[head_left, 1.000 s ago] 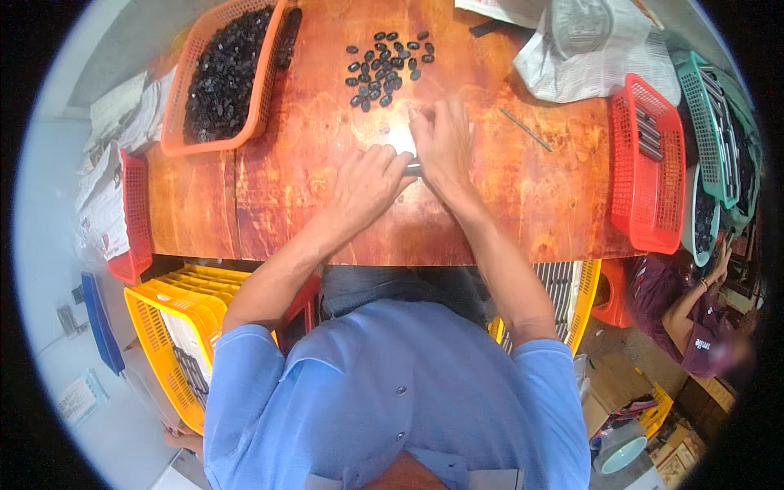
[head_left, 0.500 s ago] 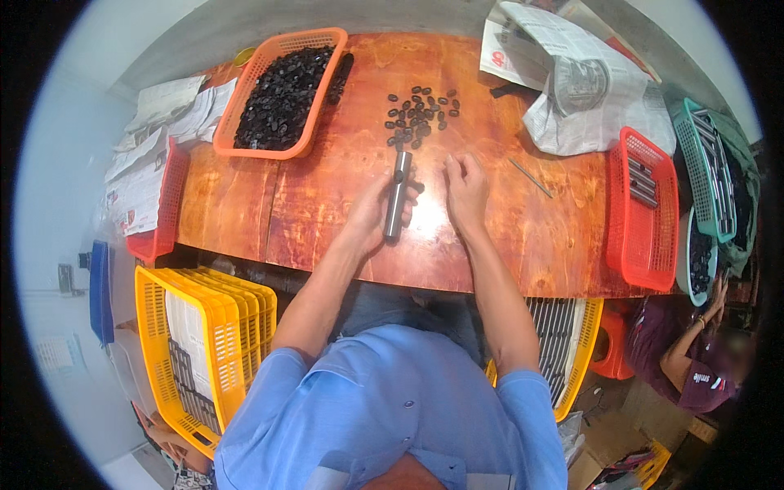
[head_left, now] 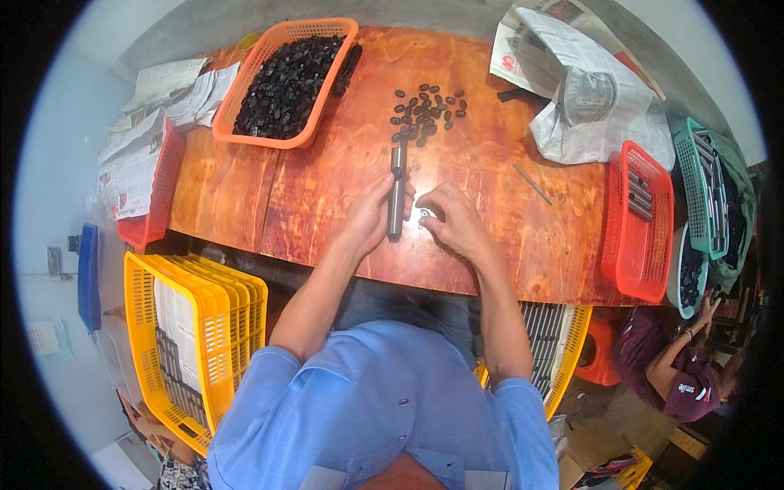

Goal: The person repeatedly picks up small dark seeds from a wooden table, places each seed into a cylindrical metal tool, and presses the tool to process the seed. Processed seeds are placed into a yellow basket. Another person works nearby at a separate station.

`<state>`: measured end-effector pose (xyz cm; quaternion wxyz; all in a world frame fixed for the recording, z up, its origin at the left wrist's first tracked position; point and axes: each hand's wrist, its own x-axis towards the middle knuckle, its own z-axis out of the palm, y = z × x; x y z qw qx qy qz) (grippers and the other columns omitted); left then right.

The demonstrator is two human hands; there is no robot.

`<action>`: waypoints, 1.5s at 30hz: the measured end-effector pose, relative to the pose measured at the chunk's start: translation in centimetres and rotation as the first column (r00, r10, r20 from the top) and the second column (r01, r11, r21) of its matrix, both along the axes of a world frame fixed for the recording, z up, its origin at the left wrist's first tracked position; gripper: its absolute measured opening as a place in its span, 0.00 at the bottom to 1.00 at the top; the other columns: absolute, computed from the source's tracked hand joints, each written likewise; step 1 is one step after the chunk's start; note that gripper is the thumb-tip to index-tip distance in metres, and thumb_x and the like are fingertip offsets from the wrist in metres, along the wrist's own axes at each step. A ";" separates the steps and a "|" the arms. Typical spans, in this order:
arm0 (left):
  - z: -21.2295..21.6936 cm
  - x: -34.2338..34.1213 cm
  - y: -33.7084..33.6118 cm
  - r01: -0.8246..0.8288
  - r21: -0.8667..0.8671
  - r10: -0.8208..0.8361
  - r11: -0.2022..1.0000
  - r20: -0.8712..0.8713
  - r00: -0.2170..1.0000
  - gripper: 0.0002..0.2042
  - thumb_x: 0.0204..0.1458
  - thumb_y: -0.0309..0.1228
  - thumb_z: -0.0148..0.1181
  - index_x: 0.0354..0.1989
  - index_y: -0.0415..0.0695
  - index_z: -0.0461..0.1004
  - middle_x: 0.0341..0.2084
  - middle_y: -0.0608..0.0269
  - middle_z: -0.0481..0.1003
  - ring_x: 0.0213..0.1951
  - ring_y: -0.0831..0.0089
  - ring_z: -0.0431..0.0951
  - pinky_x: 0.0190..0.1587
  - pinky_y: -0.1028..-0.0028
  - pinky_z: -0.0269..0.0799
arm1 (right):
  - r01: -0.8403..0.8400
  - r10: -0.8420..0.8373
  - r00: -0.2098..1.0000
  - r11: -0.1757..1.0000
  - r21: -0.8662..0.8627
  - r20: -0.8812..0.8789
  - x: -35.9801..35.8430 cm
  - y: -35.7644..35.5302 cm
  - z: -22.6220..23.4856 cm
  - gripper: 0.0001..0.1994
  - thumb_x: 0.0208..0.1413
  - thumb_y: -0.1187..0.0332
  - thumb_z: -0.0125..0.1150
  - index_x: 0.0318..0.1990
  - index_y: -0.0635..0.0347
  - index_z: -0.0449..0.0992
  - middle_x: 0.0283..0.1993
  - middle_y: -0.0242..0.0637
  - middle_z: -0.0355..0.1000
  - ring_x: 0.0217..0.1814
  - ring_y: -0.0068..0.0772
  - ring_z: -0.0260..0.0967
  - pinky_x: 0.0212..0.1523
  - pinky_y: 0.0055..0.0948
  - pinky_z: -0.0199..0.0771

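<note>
left hand still grips grey metal tube, now lengthwise on wooden table; right hand pinches small silver ring beside it, below black caps pile.

The long grey metal tube in the left hand has a dull, smooth sheen, and the small black oval pieces beyond it look like matt plastic. They lie on the glossy reddish-brown wooden worktop, whose varnish shows grain and glare. The orange latticed basket and red latticed basket are smooth plastic, and the crumpled newspaper is matt paper.
</note>
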<state>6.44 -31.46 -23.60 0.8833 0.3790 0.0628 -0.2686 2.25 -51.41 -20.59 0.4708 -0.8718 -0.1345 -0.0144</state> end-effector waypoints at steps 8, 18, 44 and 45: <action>0.7 0.2 0.3 0.057 0.003 -0.057 0.998 0.026 0.998 0.16 0.72 0.33 0.46 0.59 0.33 0.69 0.41 0.51 0.78 0.38 0.67 0.80 0.42 0.68 0.79 | 0.218 -0.218 0.971 0.976 0.012 0.099 0.1 0.8 -1.4 0.04 0.59 0.75 0.63 0.40 0.64 0.80 0.38 0.49 0.73 0.44 0.55 0.74 0.46 0.45 0.74; -0.3 0.3 0.5 0.095 -0.021 -0.094 0.995 0.063 0.994 0.14 0.69 0.30 0.49 0.58 0.33 0.69 0.43 0.52 0.78 0.42 0.67 0.80 0.48 0.68 0.79 | 0.316 -0.303 0.941 0.946 -0.069 0.153 1.2 0.4 -1.1 0.06 0.60 0.76 0.60 0.43 0.66 0.80 0.41 0.51 0.72 0.45 0.54 0.74 0.45 0.45 0.74; -0.4 0.1 0.8 0.107 -0.057 -0.102 0.993 0.082 0.991 0.19 0.68 0.29 0.50 0.65 0.35 0.65 0.46 0.51 0.77 0.45 0.66 0.80 0.49 0.66 0.79 | 0.200 -0.218 0.973 0.960 -0.194 -0.076 1.1 -1.0 0.4 0.14 0.54 0.77 0.65 0.49 0.64 0.78 0.45 0.52 0.76 0.47 0.53 0.76 0.50 0.44 0.75; -0.4 0.1 0.8 0.108 -0.060 -0.103 0.992 0.081 0.991 0.19 0.68 0.29 0.50 0.65 0.35 0.65 0.46 0.51 0.77 0.45 0.65 0.80 0.50 0.66 0.79 | 0.212 -0.226 0.973 0.958 -0.194 -0.053 1.2 -0.9 0.3 0.13 0.54 0.77 0.65 0.48 0.64 0.78 0.43 0.51 0.76 0.46 0.52 0.76 0.49 0.44 0.75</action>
